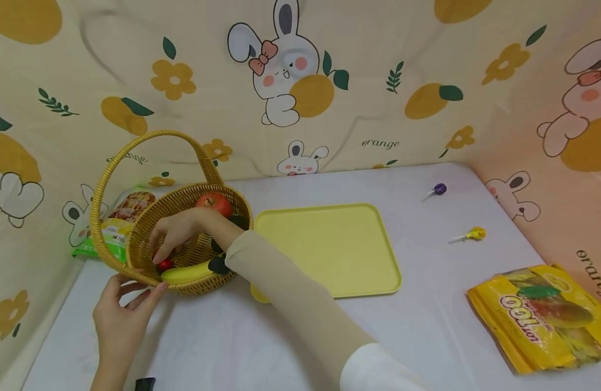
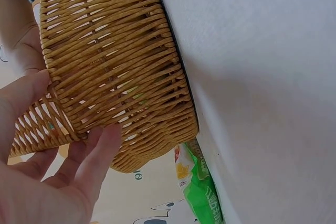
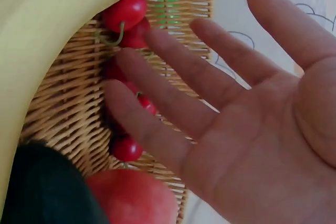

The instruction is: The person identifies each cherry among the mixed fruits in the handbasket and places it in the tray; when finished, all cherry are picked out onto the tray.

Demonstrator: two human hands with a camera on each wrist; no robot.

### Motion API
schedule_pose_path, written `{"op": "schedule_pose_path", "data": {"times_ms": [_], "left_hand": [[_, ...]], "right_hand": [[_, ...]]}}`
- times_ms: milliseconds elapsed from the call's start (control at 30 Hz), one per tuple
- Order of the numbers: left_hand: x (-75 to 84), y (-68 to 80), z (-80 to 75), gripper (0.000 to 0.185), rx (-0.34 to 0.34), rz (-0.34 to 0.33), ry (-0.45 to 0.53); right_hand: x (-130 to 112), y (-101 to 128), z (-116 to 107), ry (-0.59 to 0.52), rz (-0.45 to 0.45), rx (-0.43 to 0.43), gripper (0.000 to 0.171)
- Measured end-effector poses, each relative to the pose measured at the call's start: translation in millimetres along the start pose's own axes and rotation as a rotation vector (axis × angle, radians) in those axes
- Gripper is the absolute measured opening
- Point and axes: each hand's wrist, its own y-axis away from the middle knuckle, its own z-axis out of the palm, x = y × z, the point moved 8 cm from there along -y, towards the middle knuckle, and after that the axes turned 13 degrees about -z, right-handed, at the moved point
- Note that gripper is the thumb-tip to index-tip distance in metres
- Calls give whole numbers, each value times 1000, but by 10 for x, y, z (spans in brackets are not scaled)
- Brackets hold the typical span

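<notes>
A wicker basket (image 1: 190,293) with a tall arched handle stands at the left of the table. My left hand (image 1: 121,315) holds its rim near the handle's base, thumb on the edge and fingers against the outer weave (image 2: 121,61). My right hand (image 1: 180,231) reaches inside over the red cherries (image 3: 127,148). Seen from the right wrist, its fingers (image 3: 157,85) are spread and extended, fingertips right at the cherries, with nothing gripped. Also in the basket are a yellow banana (image 1: 188,273), a red apple (image 1: 215,203) and a smooth dark green item (image 3: 50,187).
A yellow tray (image 1: 324,252) lies right of the basket. Further right are a purple lollipop (image 1: 439,189), a yellow lollipop (image 1: 476,233) and a yellow mango-print bag (image 1: 544,317). A green-and-yellow snack bag (image 1: 116,239) stands behind the basket. A black object (image 1: 145,384) shows at the front edge.
</notes>
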Motion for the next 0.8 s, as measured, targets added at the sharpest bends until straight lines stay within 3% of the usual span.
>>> {"op": "schedule_pose_path", "data": {"times_ms": [100, 267, 567, 700, 800], "left_hand": [[-5, -2, 5, 47, 5, -4, -7], [-18, -7, 0, 47, 12, -15, -16], [-19, -5, -8, 45, 12, -49, -20], [-13, -1, -7, 45, 14, -50, -28], [-21, -4, -3, 44, 12, -49, -26]], "right_hand": [[48, -32, 61, 5, 75, -34, 48], [93, -70, 150, 9, 122, -77, 49], [103, -120, 203, 13, 73, -108, 65], [105, -154, 233, 68, 47, -144, 73], [110, -179, 260, 78, 31, -165, 70]]}}
